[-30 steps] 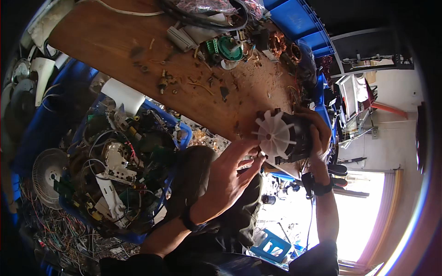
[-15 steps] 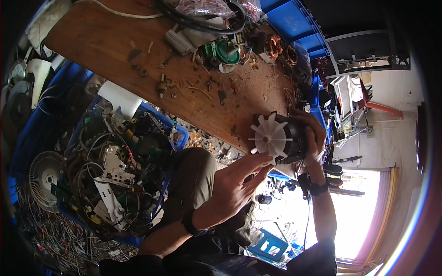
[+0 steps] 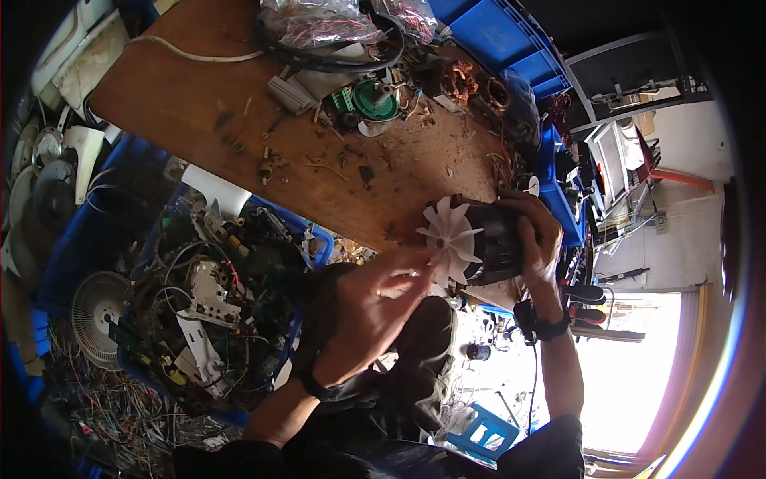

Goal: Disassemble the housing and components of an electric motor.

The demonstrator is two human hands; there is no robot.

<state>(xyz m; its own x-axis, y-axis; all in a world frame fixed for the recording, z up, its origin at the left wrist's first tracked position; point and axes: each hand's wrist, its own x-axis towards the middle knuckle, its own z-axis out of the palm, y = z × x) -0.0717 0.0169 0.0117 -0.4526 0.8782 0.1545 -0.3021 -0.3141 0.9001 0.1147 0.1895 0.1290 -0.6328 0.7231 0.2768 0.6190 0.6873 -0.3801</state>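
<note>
In my right hand (image 3: 538,235) is a black, ribbed motor housing (image 3: 496,243), with my fingers wrapped round its far right end. A white fan wheel (image 3: 448,239) with several thin blades faces left on the motor. My left hand (image 3: 371,307) is curled, its thumb and forefinger brought together at the wheel's near left edge, closed on a blade; the very fingertips are partly hidden and a little blurred. The motor is held up over the near right edge of the brown wooden board (image 3: 191,96).
Screws and scraps litter the board, with a green round part (image 3: 375,100) and copper coils (image 3: 460,82) farther back. At left, a blue crate (image 3: 321,246) overflows with circuit boards and wires beside a round grille (image 3: 104,319). A blue stool (image 3: 483,431) stands at lower right.
The fan wheel and motor have shifted slightly left and turned, showing the wheel more from the side. My left hand has moved left and its fingers have curled. My right hand keeps its grip.
</note>
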